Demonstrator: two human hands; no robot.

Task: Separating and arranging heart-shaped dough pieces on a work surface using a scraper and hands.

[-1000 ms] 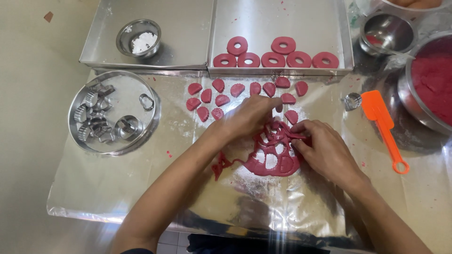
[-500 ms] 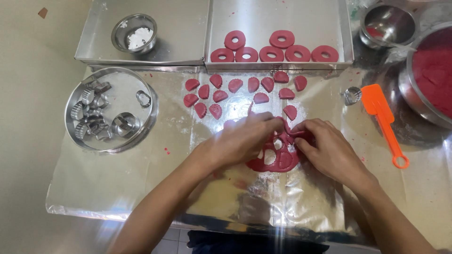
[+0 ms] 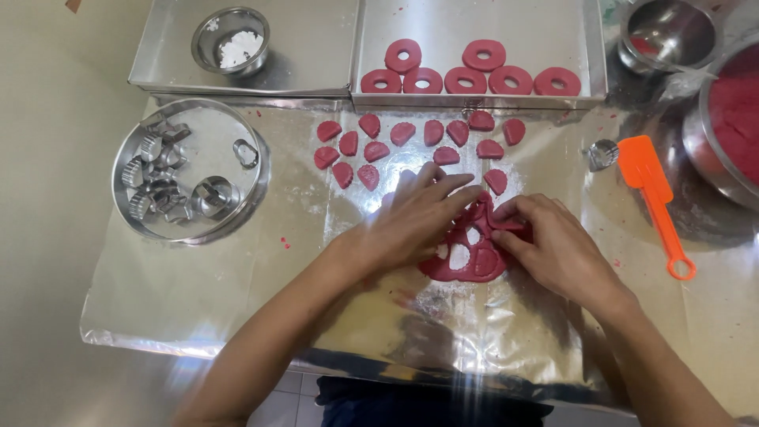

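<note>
Both hands gather the cut-out red dough sheet (image 3: pixel 466 253) mid-foil.

Left hand (image 3: pixel 419 217) lies flat-fingered on it; right hand (image 3: pixel 549 245) pinches its edge. Done so far: five red dough rings (image 3: pixel 466 71) trayed, a dozen or so small red heart-like pieces (image 3: pixel 411 142) laid out; scraps left.

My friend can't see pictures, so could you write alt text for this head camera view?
Two bare hands, left hand and right hand, press on a red dough sheet with cut-out holes on a foil-covered table. Heart-shaped pieces lie above; ring-shaped pieces fill a metal tray.
</note>
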